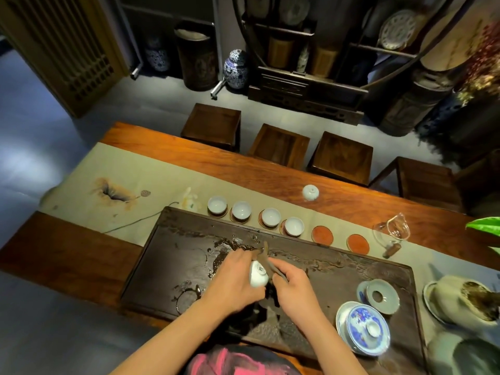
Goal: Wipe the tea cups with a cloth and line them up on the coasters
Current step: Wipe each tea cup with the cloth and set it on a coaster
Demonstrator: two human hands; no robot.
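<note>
Porcelain, white with a blue mark, the small tea cup lies tilted in the curled fingers of the left hand, while the right hand pinches a dark brown cloth against it, above the dark carved tea tray. Wet glaze could slip from so loose a hold and chip on the tray. Beyond, four white cups sit on coasters; two round red coasters wait bare.

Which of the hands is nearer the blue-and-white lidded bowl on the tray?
Right. The right hand sits left of the lidded bowl, holding the cloth; the left hand is farther left, gripping a cup.
</note>
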